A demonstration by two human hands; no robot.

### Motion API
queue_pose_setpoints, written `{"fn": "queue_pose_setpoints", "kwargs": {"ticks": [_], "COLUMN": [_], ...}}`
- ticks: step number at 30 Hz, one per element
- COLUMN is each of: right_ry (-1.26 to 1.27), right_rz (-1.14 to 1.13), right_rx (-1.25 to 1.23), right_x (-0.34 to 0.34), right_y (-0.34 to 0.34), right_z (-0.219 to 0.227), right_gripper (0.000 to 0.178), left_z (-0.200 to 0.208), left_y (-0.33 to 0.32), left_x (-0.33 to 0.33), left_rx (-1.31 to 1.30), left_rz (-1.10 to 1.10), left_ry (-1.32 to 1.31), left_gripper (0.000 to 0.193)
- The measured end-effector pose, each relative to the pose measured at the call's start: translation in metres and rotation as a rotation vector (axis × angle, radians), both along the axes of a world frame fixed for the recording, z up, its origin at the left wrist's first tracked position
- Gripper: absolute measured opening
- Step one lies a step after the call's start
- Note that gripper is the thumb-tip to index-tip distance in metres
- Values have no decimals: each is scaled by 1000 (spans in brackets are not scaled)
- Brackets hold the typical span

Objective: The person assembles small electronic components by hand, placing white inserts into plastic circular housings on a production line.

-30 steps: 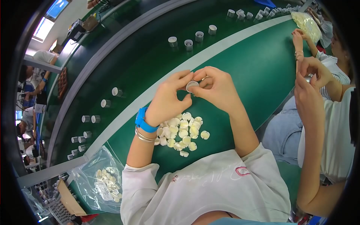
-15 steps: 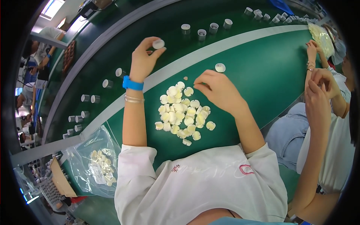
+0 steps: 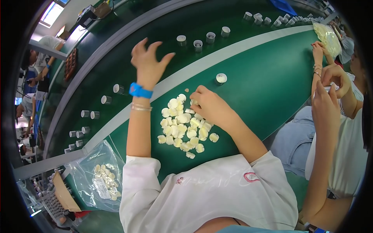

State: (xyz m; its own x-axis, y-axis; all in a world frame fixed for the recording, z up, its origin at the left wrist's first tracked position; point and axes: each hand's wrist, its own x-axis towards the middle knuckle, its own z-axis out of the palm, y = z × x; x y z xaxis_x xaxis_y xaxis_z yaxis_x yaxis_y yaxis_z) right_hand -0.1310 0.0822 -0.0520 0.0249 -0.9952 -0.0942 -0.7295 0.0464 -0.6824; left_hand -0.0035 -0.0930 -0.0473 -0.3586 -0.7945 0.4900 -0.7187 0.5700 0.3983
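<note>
My left hand, with a blue band at the wrist, is raised over the dark green belt. Its fingers are spread and nothing shows in them. My right hand is at the upper right edge of a pile of pale yellow, notched discs. The curled fingers close on a pale yellow disc there, partly covering it. Beyond that hand, a silver-grey cup with a white inside stands on the green worktop.
Several similar cups stand on the belt, others at its left. A clear bag of discs lies at lower left. A co-worker's hands hold a small part at right. A pale rail divides belt and worktop.
My left hand has let go of the white-topped cup it held and spread its fingers; the cup is out of sight. My right hand has come down to the pile. The view has shifted slightly.
</note>
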Motion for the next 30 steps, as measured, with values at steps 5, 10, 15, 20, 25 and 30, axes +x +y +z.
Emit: {"fn": "queue_pose_setpoints", "kwargs": {"ticks": [5, 10, 15, 20, 25, 30], "right_ry": [-12, 38, 64, -493, -1085, -961], "right_rz": [70, 73, -55, -232, -425, -386], "right_rx": [-115, -133, -227, -390, -301, -197], "right_x": [-20, -25, -35, -57, -72, -75], "right_y": [-15, -20, -18, -23, -29, -32], "right_z": [-5, -13, -1, 22, 17, 13], "right_gripper": [26, 19, 11, 14, 17, 15], "left_z": [-3, -18, 1, 20, 2, 1], "left_y": [-19, -28, -20, 28, 57, 68], "left_x": [-80, -106, -73, -41, -36, -43], "left_rx": [-133, -29, 457, 1186, 803, 510], "left_rz": [-171, -143, -381, -509, -505, -496], "left_ry": [-296, -498, 224, 967, 618, 463], "left_gripper": [52, 41, 28, 34, 38, 37]}}
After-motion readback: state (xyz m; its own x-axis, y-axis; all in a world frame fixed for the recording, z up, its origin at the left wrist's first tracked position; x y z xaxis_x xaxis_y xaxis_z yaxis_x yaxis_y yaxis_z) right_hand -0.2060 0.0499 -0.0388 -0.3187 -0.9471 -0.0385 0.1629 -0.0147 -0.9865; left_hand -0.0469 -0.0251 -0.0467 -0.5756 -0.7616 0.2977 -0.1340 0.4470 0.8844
